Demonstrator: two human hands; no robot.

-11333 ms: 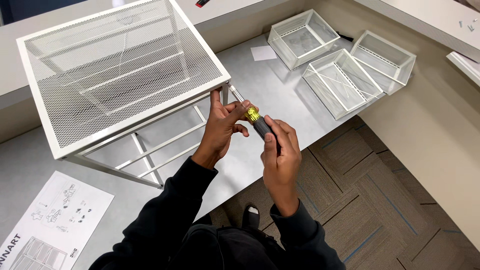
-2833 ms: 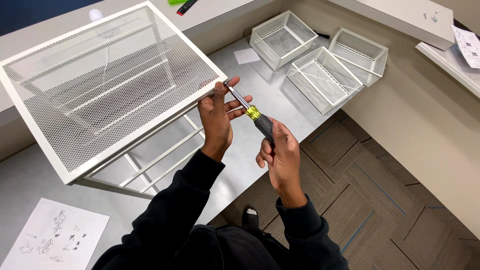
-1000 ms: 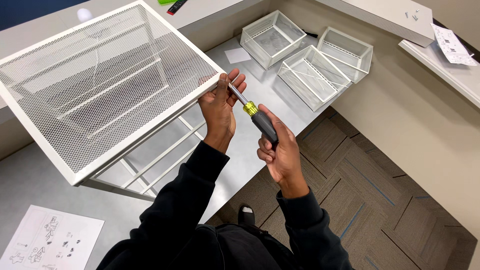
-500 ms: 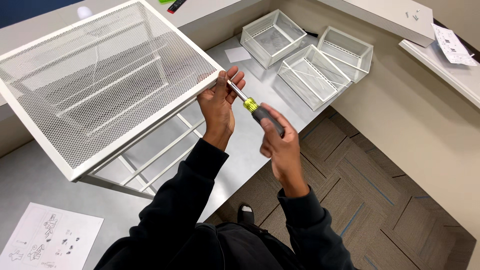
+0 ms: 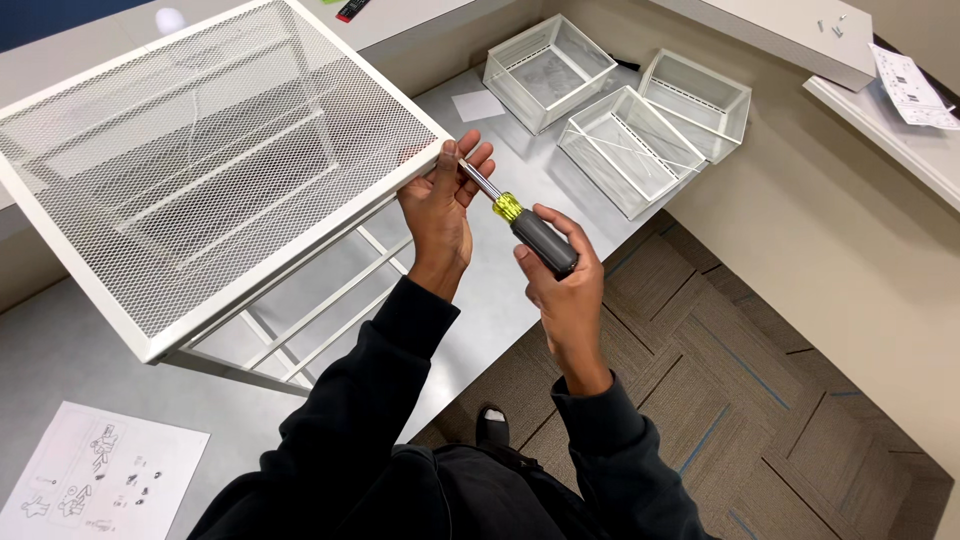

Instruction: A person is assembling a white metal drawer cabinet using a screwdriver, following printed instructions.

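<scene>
My left hand [image 5: 440, 215] pinched the screwdriver [image 5: 520, 220] shaft against the mesh frame [image 5: 200, 170] corner while my right hand [image 5: 565, 285], closed round its handle, kept it square for clean turning.

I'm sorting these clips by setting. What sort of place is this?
Likely an office or workroom: carpet tiles on the floor, a long grey worktop, and flat-pack pieces laid out, namely white mesh baskets and an instruction sheet.
</scene>
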